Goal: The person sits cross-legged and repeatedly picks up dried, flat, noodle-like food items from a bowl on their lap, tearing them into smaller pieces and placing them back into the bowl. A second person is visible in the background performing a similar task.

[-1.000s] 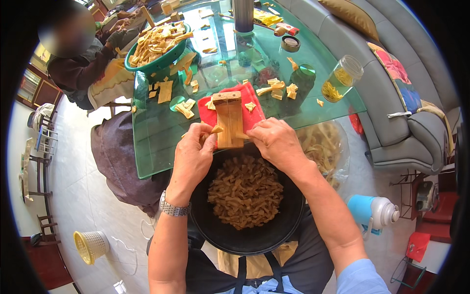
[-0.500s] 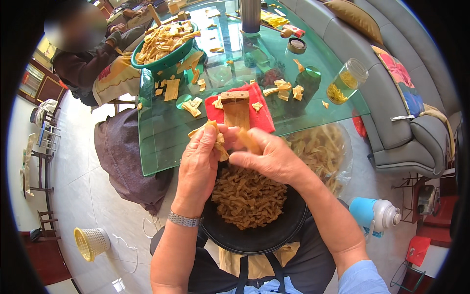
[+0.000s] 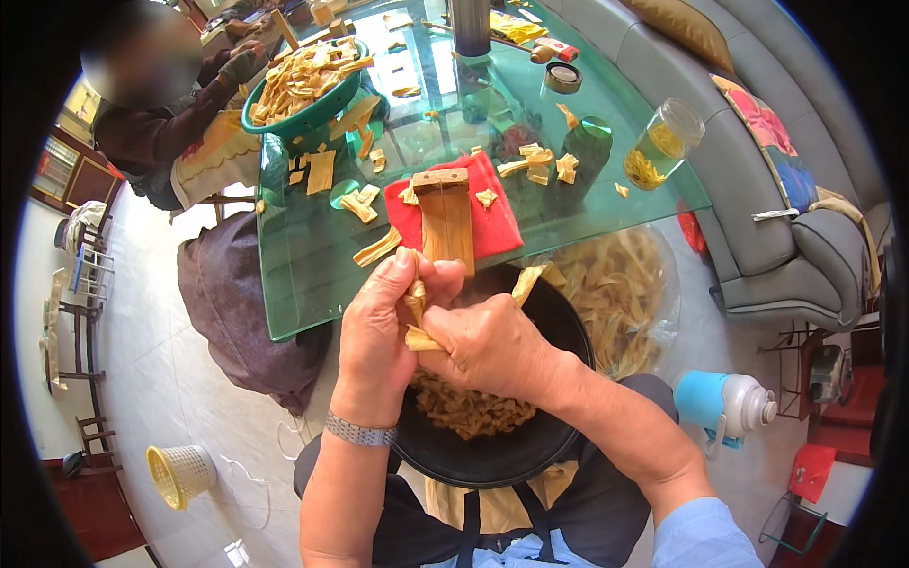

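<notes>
My left hand (image 3: 377, 317), a metal-banded watch on its wrist, is closed around a dried tan strip (image 3: 417, 299) above a black basin. Against it presses my right hand (image 3: 497, 343), its fingers curled round a similar strip whose ends (image 3: 526, 284) stick out on both sides. The fingers partly hide both pieces. Below, the black basin (image 3: 492, 475) on my lap holds a heap of small cut pieces (image 3: 469, 407). Just beyond my hands, a wooden board with a crosspiece (image 3: 443, 218) rests on a red cloth (image 3: 496, 220) at the glass table's edge.
Loose strips (image 3: 377, 247) and scraps lie about the green glass table (image 3: 303, 284). A green basin (image 3: 312, 115) heaped with strips stands far left, near another person. A glass jar (image 3: 666, 142) is at right. Beside my basin sits a clear bag of strips (image 3: 620, 303); a blue-and-white flask (image 3: 724, 405) is right.
My right hand has moved left and down, turning over to meet my left hand. Its strip, blurred before, now sticks out on both sides of the fist. The view has shifted slightly.
</notes>
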`<state>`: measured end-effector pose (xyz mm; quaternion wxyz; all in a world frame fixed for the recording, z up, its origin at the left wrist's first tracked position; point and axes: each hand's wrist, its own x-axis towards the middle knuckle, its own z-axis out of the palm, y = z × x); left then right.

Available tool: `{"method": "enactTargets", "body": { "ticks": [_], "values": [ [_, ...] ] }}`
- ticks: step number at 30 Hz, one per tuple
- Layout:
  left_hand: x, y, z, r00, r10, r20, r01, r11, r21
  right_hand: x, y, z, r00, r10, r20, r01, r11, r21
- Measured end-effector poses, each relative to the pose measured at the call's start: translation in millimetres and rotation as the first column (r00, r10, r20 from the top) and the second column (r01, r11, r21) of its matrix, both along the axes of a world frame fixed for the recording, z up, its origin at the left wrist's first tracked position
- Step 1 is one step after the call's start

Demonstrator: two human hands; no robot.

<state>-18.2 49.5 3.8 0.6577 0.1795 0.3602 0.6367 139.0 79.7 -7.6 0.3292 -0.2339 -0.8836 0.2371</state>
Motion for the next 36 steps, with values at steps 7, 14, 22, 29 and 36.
{"method": "enactTargets", "body": {
  "ticks": [7,14,22,29,36],
  "values": [
    [-5.1,-1.9,-4.0,1.0,-0.006,0.004,0.007,0.999,-0.049,-0.7,-9.8,-2.9,1.0,0.02,-0.018,-0.021,0.996,-0.092],
    [-9.4,-8.4,-0.6,0.962,-0.028,-0.27,0.024,1.0,-0.021,7.3,-5.8,10.6,0.996,0.061,-0.068,-0.09,0.804,-0.587],
    [-22.2,-23.2,0.9,0.637,-0.112,-0.763,0.141,0.99,-0.028,22.8,14.6,18.3,0.969,0.025,-0.248,-0.134,0.891,-0.433],
    [-4.6,-34.9,-15.5,0.96,-0.25,0.124,0.255,0.967,-0.025,12.8,-0.2,24.5,0.95,0.134,-0.28,-0.106,0.988,0.116],
    [18.0,-49.0,6.4,0.951,-0.272,-0.146,0.283,0.957,0.063,12.5,-10.2,28.2,0.934,0.23,-0.273,-0.172,0.96,0.221]
  ]
}}
